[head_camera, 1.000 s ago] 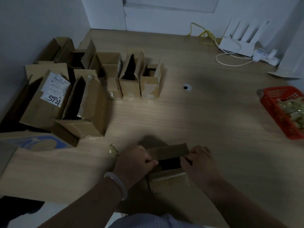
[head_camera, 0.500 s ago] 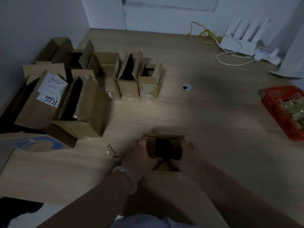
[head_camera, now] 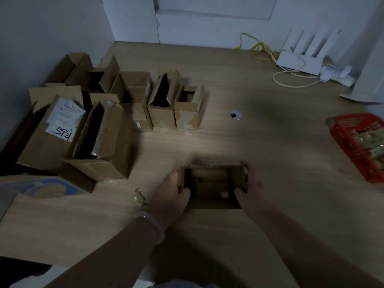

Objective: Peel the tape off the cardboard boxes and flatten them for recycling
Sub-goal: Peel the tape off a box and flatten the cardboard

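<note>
A small open cardboard box (head_camera: pixel 212 185) sits on the wooden table near its front edge, its open side facing up toward me. My left hand (head_camera: pixel 169 193) grips the box's left wall, thumb curled inside. My right hand (head_camera: pixel 250 189) grips the right wall the same way. A crumpled wad of peeled tape (head_camera: pixel 139 196) lies on the table just left of my left hand.
Several opened cardboard boxes (head_camera: pixel 99 132) stand in a cluster at the left and back left, one with a white shipping label (head_camera: pixel 65 119). A red basket (head_camera: pixel 357 142) of tape scraps sits at the right edge. A white router (head_camera: pixel 301 59) and cables lie at the back right.
The box was a narrow, half-collapsed shape pinched between my hands; now it stands spread open and square. Both hands have moved apart onto its side walls.
</note>
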Tool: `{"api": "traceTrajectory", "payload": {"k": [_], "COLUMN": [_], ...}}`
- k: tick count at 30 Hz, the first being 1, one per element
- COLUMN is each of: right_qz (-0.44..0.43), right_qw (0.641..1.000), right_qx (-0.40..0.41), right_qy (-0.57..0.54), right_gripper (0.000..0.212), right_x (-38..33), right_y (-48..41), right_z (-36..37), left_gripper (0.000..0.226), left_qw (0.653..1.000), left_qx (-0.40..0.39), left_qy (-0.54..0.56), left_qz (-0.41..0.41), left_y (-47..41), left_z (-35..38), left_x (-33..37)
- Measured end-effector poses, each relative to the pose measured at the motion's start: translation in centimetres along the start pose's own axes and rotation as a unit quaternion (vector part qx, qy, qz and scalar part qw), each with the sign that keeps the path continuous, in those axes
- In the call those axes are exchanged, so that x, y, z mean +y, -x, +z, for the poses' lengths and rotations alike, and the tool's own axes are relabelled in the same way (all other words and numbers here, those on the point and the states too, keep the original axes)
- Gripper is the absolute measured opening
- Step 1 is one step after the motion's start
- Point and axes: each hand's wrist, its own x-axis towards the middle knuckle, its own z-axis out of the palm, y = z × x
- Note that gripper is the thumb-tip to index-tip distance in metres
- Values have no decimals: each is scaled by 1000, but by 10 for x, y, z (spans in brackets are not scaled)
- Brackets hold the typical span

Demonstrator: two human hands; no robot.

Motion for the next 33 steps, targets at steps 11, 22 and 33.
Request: {"api": "traceTrajectory", "payload": {"k": [11,22,33], "right_qz": [162,220,-22], "right_qw": [887,973,948], "right_qx": [-105,9,9], "right_qy": [-420,66,319], "right_gripper": [47,48,76], "right_x": [21,84,94], "right_y": [7,20,22], "right_z": [-35,3,13], "left_gripper": [78,63,79], "left_qw": [921,879,901], "left_qx": [-172,-213,-131], "left_qy": [-254,-363,-365], "left_qz": [241,224,197], "left_y": [5,17,-1], "left_z": [2,60,99], "left_x": [-25,-57,-61]}}
